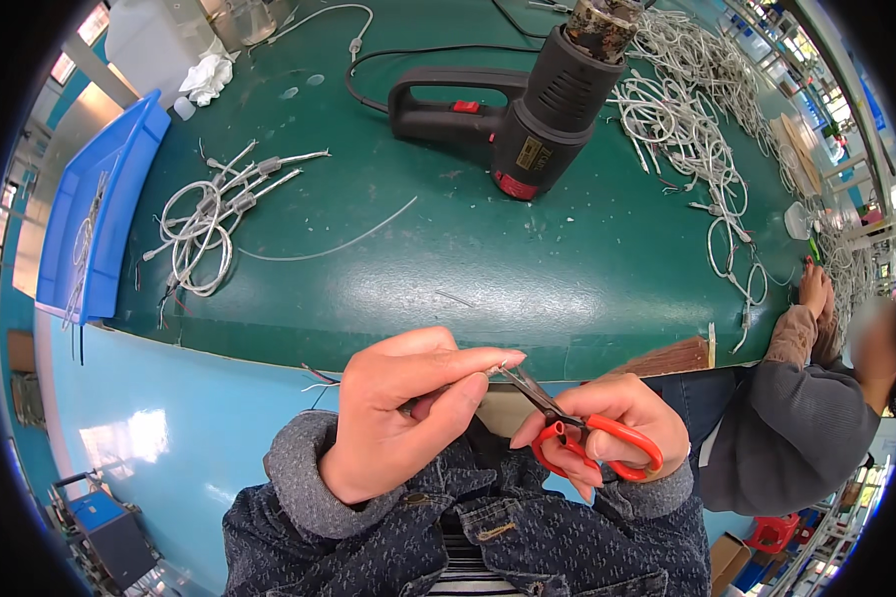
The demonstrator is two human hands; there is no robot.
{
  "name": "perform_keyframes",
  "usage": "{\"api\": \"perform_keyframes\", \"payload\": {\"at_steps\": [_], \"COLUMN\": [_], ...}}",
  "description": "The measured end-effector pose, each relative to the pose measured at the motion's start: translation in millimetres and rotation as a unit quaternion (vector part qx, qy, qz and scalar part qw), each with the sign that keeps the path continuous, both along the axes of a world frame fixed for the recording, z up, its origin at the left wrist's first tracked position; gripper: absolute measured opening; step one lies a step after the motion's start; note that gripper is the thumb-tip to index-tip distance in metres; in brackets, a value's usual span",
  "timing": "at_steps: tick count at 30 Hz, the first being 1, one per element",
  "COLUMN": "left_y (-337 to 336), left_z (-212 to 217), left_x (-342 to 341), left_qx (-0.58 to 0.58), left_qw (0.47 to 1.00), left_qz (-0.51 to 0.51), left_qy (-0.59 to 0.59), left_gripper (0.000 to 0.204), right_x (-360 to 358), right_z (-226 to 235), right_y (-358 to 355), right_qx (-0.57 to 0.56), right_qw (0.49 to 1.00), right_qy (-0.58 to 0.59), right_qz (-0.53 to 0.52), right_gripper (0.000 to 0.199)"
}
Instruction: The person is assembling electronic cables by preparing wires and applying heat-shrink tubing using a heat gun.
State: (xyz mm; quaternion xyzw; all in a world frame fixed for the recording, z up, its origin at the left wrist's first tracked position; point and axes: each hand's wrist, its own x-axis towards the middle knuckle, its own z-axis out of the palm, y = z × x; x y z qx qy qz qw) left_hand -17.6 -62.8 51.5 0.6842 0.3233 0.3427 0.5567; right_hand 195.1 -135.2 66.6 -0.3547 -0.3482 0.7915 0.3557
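In front of my chest, my left hand (403,413) is closed, thumb and forefinger pinching the end of a thin cable. Most of that cable is hidden by the hand; loose wire ends (319,378) show beside it at the table edge. My right hand (617,413) has its fingers in the handles of red-handled scissors (540,398). The blades point up and left, their tips right at the pinched end by my left fingertips. I cannot tell whether the blades touch the wire.
A black heat gun (558,104) lies on the green table (368,308). Coiled grey cables (204,224) sit left, beside a blue tray (110,219). A tangled cable pile (677,119) fills the far right. A brush (667,358) lies at the front edge. A co-worker (796,428) works at right.
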Motion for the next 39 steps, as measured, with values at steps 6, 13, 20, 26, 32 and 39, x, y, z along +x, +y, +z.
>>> {"api": "perform_keyframes", "payload": {"at_steps": [6,13,20,26,32,39], "left_y": [0,0,-1,1,2,3], "left_z": [0,-1,-2,-4,-2,-2], "left_x": [-1,-1,0,-1,-1,-1], "left_qx": [0.006,0.008,0.043,0.060,-0.068,-0.119], "left_qw": [1.000,1.000,0.999,0.997,0.998,0.992], "left_qz": [-0.003,0.005,0.024,0.032,0.000,-0.014], "left_qy": [0.007,0.008,0.022,0.035,-0.011,-0.041], "left_gripper": [0.027,0.027,0.029,0.027,0.025,0.024], "right_x": [-1,-2,-4,-4,5,9], "right_z": [0,-1,0,-5,-8,-8], "right_y": [0,-1,0,2,2,5], "right_qx": [-0.005,-0.013,-0.039,-0.045,-0.032,-0.030], "right_qw": [1.000,0.999,0.997,0.997,0.997,0.999], "right_qy": [0.007,0.024,0.055,0.060,0.061,0.016], "right_qz": [-0.011,-0.018,-0.022,-0.017,0.024,0.037], "right_gripper": [0.062,0.062,0.059,0.056,0.038,0.035]}}
